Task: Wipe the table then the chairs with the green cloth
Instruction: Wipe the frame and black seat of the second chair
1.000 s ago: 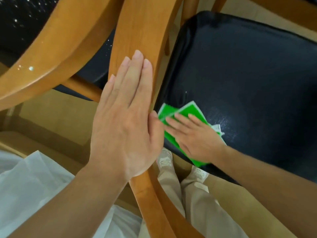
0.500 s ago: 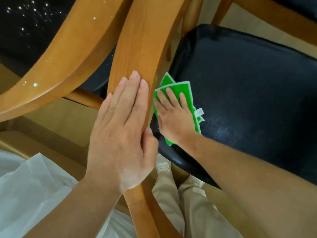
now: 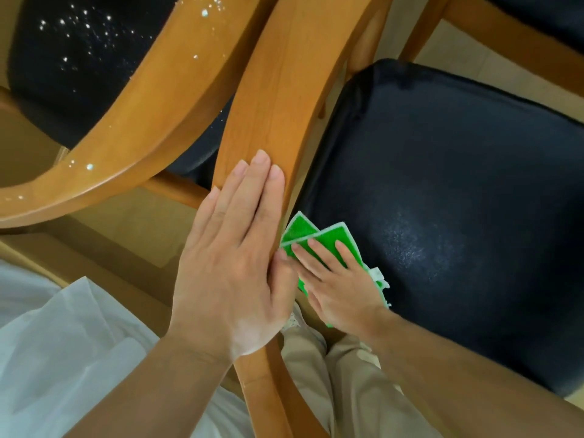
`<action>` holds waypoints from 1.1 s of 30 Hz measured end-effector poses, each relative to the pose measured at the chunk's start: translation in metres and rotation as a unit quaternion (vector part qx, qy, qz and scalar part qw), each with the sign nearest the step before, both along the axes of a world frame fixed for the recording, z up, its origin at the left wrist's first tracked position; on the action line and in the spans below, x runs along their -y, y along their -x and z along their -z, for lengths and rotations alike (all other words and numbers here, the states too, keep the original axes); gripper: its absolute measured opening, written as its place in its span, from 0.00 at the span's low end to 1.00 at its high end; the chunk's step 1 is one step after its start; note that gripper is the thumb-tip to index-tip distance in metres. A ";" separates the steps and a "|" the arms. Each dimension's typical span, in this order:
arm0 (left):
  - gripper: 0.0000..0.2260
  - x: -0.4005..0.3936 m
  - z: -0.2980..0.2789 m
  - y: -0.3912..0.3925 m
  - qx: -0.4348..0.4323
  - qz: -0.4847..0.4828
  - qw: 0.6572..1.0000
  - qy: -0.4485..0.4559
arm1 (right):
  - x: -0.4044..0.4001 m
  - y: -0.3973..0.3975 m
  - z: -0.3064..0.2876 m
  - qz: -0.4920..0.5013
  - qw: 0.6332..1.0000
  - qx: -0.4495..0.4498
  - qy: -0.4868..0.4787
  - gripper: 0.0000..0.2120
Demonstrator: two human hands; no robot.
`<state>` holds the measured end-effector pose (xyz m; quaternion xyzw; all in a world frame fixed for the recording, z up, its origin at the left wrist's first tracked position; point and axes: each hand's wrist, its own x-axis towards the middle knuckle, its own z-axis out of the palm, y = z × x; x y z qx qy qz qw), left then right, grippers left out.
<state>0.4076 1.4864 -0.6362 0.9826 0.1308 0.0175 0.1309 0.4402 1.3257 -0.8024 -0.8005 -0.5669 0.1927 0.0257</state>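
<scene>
A folded green cloth lies on the near left part of a chair's black padded seat. My right hand presses flat on the cloth with straight fingers, covering most of it. My left hand rests flat with straight fingers on the chair's curved wooden back rail, thumb on the rail's inner edge next to the cloth.
A second wooden chair with a black seat stands to the left, speckled with white droplets. Another wooden chair frame crosses the top right. My legs and shoes show below the seat, above a tan floor.
My right hand has slid the green cloth back along the seat's near left edge, toward me and slightly right. My left hand stays on the back rail.
</scene>
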 end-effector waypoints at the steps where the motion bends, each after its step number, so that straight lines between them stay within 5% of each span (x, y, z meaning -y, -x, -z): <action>1: 0.29 0.000 0.000 0.000 -0.001 -0.001 1.000 0.001 | -0.008 -0.007 -0.001 0.010 1.000 0.001 -0.007 0.28; 7: 0.32 -0.001 0.001 0.001 0.001 -0.002 1.000 -0.009 | -0.088 -0.087 0.008 0.178 0.984 0.023 0.015 0.25; 23: 0.31 0.000 -0.002 0.000 -0.003 0.003 1.000 -0.017 | 0.030 0.027 -0.003 0.059 0.997 0.008 0.055 0.32; 30: 0.31 0.002 -0.002 0.001 -0.002 -0.004 1.000 -0.018 | 0.002 -0.097 0.005 0.343 0.937 0.043 0.054 0.29; 33: 0.31 0.003 -0.001 0.001 -0.003 -0.004 1.000 -0.021 | -0.010 -0.123 0.007 0.385 0.920 0.035 0.056 0.30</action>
